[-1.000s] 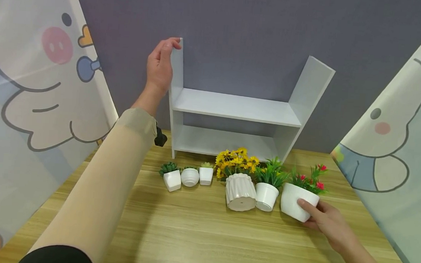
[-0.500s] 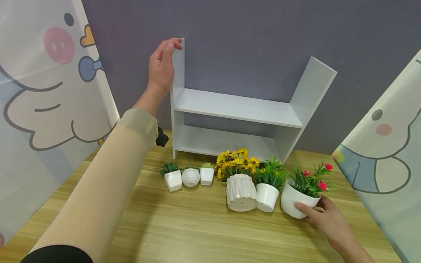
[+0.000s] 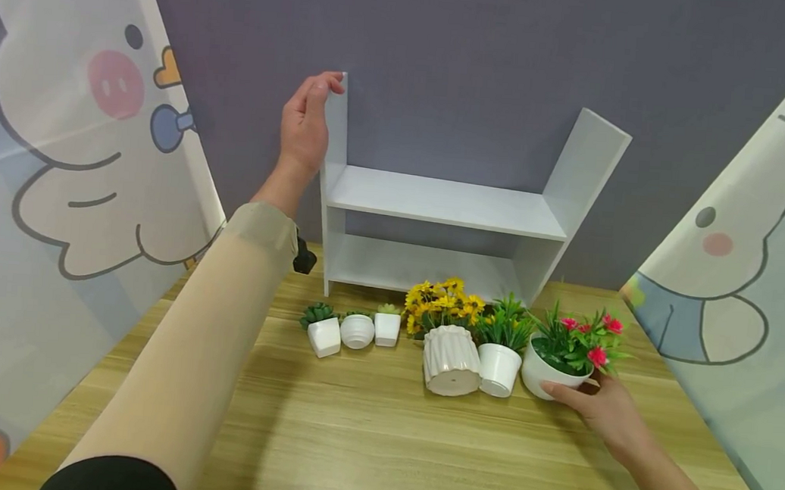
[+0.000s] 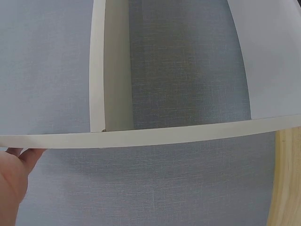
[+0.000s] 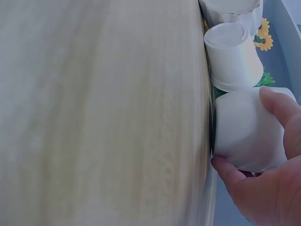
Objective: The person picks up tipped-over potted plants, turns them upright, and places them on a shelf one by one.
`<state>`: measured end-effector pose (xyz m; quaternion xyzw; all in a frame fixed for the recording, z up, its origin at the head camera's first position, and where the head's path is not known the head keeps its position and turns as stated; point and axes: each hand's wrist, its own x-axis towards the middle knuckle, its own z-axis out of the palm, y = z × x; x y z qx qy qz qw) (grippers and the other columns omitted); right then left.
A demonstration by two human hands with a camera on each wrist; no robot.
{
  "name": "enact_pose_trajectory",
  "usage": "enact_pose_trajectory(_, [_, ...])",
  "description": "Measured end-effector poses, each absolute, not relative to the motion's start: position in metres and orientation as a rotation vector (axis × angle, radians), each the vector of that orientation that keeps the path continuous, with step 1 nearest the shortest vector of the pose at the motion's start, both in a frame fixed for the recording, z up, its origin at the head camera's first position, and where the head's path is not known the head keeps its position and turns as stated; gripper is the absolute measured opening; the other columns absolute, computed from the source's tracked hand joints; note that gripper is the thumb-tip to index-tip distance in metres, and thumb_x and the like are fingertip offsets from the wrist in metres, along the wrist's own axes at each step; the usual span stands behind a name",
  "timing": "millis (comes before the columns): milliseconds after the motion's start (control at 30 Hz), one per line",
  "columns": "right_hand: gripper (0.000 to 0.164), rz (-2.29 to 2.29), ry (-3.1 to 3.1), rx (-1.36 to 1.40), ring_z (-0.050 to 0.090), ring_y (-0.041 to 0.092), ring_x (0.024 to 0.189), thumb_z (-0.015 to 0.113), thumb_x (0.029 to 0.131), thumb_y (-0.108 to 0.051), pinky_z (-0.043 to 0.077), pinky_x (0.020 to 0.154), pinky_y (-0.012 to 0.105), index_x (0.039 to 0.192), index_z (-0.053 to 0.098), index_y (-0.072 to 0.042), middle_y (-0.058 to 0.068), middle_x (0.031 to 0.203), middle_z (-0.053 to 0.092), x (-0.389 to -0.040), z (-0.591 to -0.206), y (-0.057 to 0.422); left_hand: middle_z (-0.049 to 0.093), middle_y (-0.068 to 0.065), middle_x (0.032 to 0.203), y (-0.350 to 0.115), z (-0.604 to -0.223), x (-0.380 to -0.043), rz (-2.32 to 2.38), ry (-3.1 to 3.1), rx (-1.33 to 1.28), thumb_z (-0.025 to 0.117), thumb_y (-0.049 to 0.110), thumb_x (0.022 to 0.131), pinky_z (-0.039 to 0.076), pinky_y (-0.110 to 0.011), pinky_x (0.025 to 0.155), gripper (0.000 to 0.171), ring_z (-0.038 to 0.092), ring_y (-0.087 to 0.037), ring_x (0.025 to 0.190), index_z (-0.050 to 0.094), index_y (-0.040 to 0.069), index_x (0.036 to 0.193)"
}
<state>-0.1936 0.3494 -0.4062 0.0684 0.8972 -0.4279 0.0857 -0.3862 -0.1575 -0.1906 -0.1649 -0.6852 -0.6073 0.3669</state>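
Note:
My right hand [image 3: 609, 412] grips a white pot [image 5: 249, 127] of artificial plants with red-pink flowers [image 3: 596, 356], thumb in front and fingers around the right side. This pot stands nearly upright, its opening showing. At the upper left, my left hand [image 3: 305, 125] holds the top of the white shelf's [image 3: 450, 200] left side panel with bent fingertips; the left wrist view shows only part of that hand [image 4: 11, 183] against the panel edge. Beside the held pot lie a white pot with green leaves [image 3: 500, 370] and a ribbed pot with yellow flowers [image 3: 451, 359], both tipped back.
Three small succulent pots [image 3: 357, 331] lie in a row at the left on the wooden table [image 3: 365, 440]. Behind the shelf stands a grey wall [image 3: 459, 67]. Cartoon-printed panels [image 3: 65, 131] flank the table.
My right hand has tipped the pink-flowered pot from leaning back to nearly upright. Its leaves and opening now face more toward the view. The left hand stays on the shelf.

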Motion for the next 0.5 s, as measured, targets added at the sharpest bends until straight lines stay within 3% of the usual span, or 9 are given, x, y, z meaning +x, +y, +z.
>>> enact_pose_trajectory(167, [0.113, -1.231, 2.708, 0.173, 0.042, 0.054, 0.155, 0.077, 0.100, -0.053, 0.049, 0.096, 0.018, 0.172, 0.011, 0.004, 0.037, 0.172, 0.033, -0.1964, -0.4079, 0.3504, 0.070, 0.000, 0.149, -0.1565, -0.1904, -0.3864, -1.563, -1.760, -0.424, 0.043, 0.030, 0.117, 0.035, -0.014, 0.119, 0.031, 0.054, -0.002, 0.145, 0.070, 0.021, 0.105])
enact_pose_trajectory(233, [0.112, -1.248, 2.715, 0.152, 0.042, 0.055, 0.156, 0.079, 0.100, -0.051, 0.043, 0.089, 0.009, 0.172, 0.013, 0.003, 0.036, 0.172, 0.034, -0.1971, -0.4095, 0.3507, 0.069, 0.001, 0.149, -0.1563, -0.1907, -0.3865, -1.562, -1.763, -0.424, 0.043, 0.031, 0.117, 0.034, -0.014, 0.119, 0.031, 0.054, -0.002, 0.145, 0.070, 0.021, 0.105])
enact_pose_trajectory(500, [0.114, -1.371, 2.624, 0.067, 0.030, 0.060, 0.160, 0.078, 0.102, -0.038, 0.044, 0.087, 0.004, 0.171, 0.000, 0.008, 0.041, 0.174, 0.020, -0.2039, -0.4125, 0.3561, 0.069, 0.000, 0.149, -0.1568, -0.1909, -0.3874, -1.558, -1.765, -0.427, 0.043, 0.031, 0.117, 0.034, -0.015, 0.120, 0.031, 0.053, -0.002, 0.146, 0.071, 0.023, 0.105])
